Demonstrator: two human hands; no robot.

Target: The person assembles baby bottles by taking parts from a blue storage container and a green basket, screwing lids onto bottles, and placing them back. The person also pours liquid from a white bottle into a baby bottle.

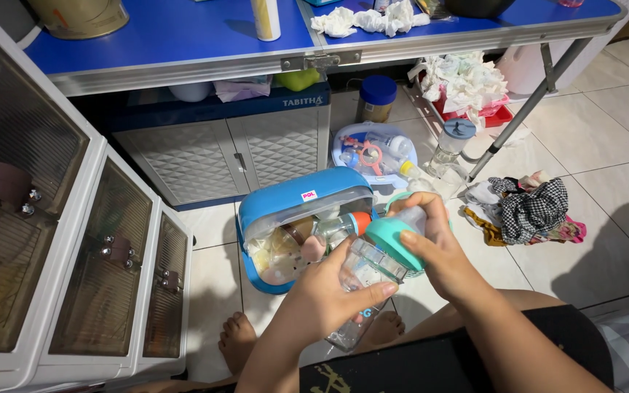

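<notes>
A clear bottle (362, 280) is gripped around its body by the left hand (329, 295) above the tiled floor (606, 138), while its teal cap (391, 240) is clasped by the right hand (438, 251). A blue box (285, 204) of bottles lies just behind, near a blue bench (161, 36).

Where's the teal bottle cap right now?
In the head view, centre-right: the teal cap sits on the clear bottle, under the right hand, just right of the blue storage box.

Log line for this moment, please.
left hand: holds clear bottle | right hand: grips teal cap on it | blue container: behind
</notes>
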